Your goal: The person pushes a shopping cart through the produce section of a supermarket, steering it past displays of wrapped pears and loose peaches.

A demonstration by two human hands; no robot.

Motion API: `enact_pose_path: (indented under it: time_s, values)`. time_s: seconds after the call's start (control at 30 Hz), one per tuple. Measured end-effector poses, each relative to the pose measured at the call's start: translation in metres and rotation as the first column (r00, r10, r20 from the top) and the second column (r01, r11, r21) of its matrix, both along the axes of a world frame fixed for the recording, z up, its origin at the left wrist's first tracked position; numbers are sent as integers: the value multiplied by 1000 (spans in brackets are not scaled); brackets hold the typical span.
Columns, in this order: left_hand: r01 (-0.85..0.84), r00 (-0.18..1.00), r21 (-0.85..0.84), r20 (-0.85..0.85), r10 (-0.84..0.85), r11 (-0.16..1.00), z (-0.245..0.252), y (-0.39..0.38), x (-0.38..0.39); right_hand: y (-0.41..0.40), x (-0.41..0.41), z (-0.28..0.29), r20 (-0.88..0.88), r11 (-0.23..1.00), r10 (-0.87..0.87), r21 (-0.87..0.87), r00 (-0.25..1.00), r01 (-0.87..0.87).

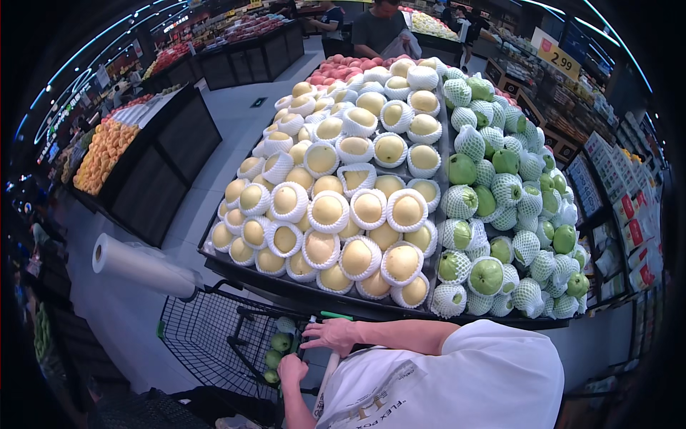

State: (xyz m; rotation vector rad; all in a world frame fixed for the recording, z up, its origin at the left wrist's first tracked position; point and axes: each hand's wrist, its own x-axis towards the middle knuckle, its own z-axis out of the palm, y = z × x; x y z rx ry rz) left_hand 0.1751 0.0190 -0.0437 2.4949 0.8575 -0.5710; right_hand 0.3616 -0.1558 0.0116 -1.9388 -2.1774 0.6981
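My left hand is closed at the handle of a black wire shopping cart, beside several green guavas; one fruit there is wrapped in a foam net. With its fingers spread, my right hand rests over the handle's other side, near a green bar. Just beyond it rises a black display stand with pale yellow round fruits in white foam collars on its left part. Green guavas, many in foam nets, fill the right part.
A roll of clear plastic bags sticks out over the cart. Oranges lie on a black stand at the left. A person with a plastic bag stands behind the peaches. Packaged goods line the right side.
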Motion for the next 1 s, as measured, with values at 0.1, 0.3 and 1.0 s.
enact_pose_path:
  time_s: [0.1, 0.3, 1.0]
  values:
    - [2, 1000, -12, -4, -2, 1000, -3, 2, -1, 1, 0, -1, 4, 1000, 3, -5, 1000, -3]
    - [7, 1000, -21, -12, -7, 1000, -10, 5, -1, 1, 0, -1, 3, 1000, 3, -19, 1000, -3]
    - [-7, 998, -30, -70, 5, 1000, 8, 0, 5, 0, -1, -3, 3, 1000, -4, -29, 1000, 4]
